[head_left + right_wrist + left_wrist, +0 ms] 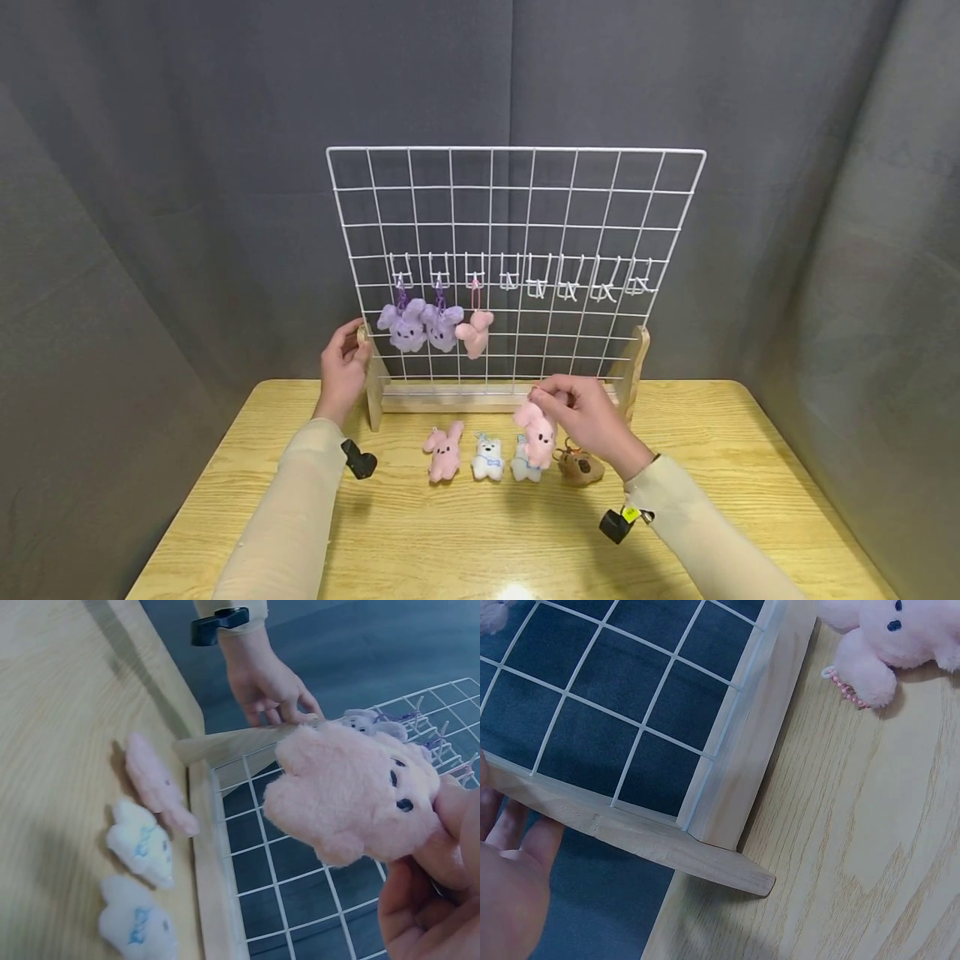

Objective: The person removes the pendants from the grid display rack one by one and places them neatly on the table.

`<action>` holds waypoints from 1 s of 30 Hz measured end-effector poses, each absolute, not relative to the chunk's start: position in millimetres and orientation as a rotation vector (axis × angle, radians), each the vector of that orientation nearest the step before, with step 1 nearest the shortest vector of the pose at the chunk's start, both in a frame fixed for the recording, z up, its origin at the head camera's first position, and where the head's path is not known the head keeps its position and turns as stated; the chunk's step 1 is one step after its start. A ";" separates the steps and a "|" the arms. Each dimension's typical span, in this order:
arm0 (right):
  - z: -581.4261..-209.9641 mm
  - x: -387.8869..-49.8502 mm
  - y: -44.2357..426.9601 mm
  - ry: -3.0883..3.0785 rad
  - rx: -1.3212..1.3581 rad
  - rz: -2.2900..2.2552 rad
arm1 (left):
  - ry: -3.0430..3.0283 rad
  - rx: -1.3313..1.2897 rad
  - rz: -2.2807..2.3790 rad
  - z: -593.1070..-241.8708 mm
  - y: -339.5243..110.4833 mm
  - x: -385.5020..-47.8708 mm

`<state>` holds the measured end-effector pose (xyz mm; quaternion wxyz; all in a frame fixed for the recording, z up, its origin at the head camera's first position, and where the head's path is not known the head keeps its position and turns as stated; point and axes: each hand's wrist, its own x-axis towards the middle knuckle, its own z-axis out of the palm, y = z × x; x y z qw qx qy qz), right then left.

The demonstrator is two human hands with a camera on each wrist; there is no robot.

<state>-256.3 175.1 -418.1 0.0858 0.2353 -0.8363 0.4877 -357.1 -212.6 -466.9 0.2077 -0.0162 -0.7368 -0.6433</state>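
One held pink toy (pixel 542 442), plush, short fluffy pile, rounded limbs, small dark eyes; raised off the table (pixel 420 542) before the rack (pixel 514 149), pinched at its top by thumb and fingers of the right hand (pixel 588 417)
One left hand (pixel 345 371), fingers curled round the left post (pixel 645 836) of the stand, pale smooth wood with rounded ends
Rack: white wire, squared mesh, with eight wire hooks (pixel 537 289) in a row
Two purple toys (pixel 407 329), fluffy, on purple cords from the two leftmost hooks; one hanging pink toy (pixel 475 335) on a pink cord from the third
On the grained wood: one lying pink toy (pixel 445 454), two white toys (pixel 488 460) with blue trim, one brown toy (pixel 580 470)
Hidden or unclear: the hanging pink toy's face; the second white toy, partly covered by the held one in the head view; the brown toy, partly behind the right hand; the lying pink toy, cut off in the left wrist view; the held toy's cord, lost among the fingers
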 end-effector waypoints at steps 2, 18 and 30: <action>-423.0 -254.4 177.8 -2.486 0.723 1.477 | -2.058 -0.040 -1.785 -467.7 -212.4 -356.3; -455.5 -234.2 202.3 -2.574 0.791 1.471 | -2.060 -0.037 -1.776 -472.2 -212.9 -353.9; -474.8 -226.6 217.9 -2.693 0.845 1.491 | -2.050 -0.055 -1.791 -467.3 -213.1 -355.6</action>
